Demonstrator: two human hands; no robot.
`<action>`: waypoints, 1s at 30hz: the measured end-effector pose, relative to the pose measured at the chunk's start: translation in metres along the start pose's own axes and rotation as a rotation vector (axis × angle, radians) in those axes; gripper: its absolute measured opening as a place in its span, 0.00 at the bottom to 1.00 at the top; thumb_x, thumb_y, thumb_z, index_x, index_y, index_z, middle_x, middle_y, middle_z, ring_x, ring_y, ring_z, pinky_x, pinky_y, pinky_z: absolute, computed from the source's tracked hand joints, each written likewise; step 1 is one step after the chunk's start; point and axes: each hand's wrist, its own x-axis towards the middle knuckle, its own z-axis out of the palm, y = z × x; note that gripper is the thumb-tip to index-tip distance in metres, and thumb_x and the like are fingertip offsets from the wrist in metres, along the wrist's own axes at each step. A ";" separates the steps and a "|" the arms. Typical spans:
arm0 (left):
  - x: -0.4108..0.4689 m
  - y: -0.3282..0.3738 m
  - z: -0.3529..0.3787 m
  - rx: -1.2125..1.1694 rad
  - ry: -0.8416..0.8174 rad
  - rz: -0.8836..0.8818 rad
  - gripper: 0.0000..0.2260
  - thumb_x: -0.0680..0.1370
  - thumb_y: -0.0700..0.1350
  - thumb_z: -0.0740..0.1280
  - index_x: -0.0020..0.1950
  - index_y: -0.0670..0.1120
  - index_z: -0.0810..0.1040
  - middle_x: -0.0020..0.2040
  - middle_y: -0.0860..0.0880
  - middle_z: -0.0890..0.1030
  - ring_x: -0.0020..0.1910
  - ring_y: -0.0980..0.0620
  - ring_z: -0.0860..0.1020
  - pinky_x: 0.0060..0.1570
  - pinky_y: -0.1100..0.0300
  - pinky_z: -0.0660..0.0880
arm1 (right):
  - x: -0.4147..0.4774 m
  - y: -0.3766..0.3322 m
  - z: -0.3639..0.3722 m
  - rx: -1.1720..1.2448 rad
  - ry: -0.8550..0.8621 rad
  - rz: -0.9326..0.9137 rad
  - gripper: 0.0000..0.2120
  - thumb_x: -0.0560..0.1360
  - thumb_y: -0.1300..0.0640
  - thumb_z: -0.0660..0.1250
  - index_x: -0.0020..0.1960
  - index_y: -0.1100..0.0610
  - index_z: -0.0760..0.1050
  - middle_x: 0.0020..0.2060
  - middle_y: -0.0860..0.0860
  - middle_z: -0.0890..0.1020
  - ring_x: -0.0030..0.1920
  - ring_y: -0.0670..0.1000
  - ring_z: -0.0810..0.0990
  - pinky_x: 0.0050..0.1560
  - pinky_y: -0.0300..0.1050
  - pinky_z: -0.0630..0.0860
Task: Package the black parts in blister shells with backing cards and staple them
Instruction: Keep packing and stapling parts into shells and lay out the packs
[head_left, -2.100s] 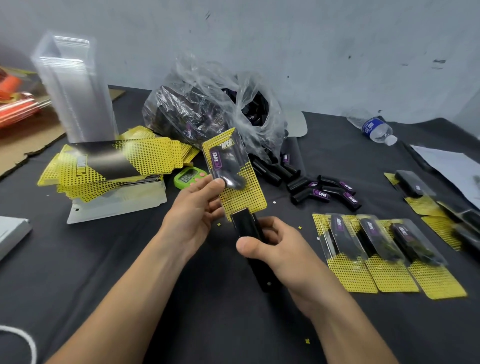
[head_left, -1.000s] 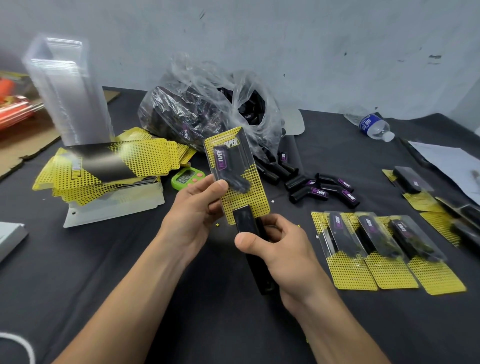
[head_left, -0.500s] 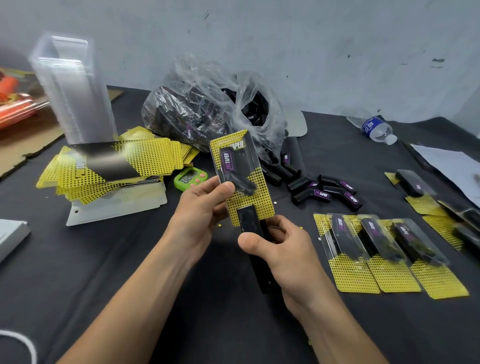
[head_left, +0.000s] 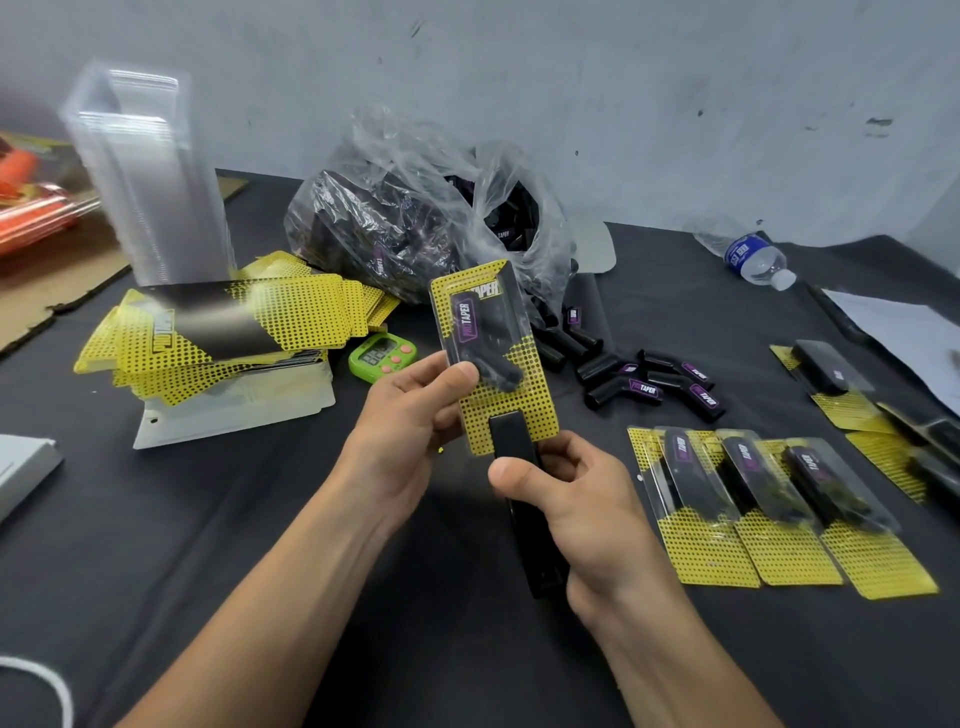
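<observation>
Head view: a blister pack (head_left: 493, 353) is held at the nose of a black stapler (head_left: 522, 467) over a dark table (head_left: 208, 545).
From the left, a tall stack of clear shells (head_left: 150, 176) stands behind a heap of yellow backing cards (head_left: 234, 332), with a green timer (head_left: 382, 356) just beside the heap. At centre the left hand (head_left: 410, 431) pinches the pack's left edge, thumb on its front. Below it, the right hand (head_left: 587, 499) curls round the stapler, whose tip overlaps the card's lower edge. Behind is a plastic bag (head_left: 415, 228) of black parts. To the right lie loose black parts (head_left: 649, 384), finished packs (head_left: 779, 509) and a water bottle (head_left: 753, 257), under a scuffed grey wall (head_left: 623, 78).
</observation>
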 end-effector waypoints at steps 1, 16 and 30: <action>0.000 0.000 0.000 0.008 -0.004 0.012 0.11 0.73 0.46 0.71 0.53 0.45 0.85 0.28 0.55 0.78 0.26 0.61 0.70 0.37 0.64 0.77 | 0.000 -0.001 0.000 -0.011 -0.005 0.006 0.12 0.67 0.61 0.80 0.49 0.57 0.83 0.42 0.54 0.88 0.41 0.51 0.86 0.42 0.43 0.82; 0.005 0.005 -0.020 0.001 0.242 -0.079 0.08 0.80 0.45 0.69 0.48 0.48 0.89 0.51 0.42 0.86 0.50 0.45 0.84 0.57 0.45 0.79 | 0.001 -0.012 -0.016 -0.768 0.368 -0.282 0.22 0.74 0.41 0.74 0.66 0.47 0.81 0.61 0.38 0.78 0.60 0.38 0.73 0.63 0.42 0.71; -0.010 0.008 -0.008 0.268 -0.142 0.024 0.19 0.67 0.47 0.77 0.58 0.45 0.86 0.53 0.39 0.86 0.50 0.45 0.82 0.49 0.52 0.77 | 0.012 -0.006 0.001 -0.021 -0.044 -0.270 0.12 0.77 0.70 0.70 0.49 0.53 0.84 0.36 0.53 0.85 0.29 0.51 0.75 0.29 0.42 0.73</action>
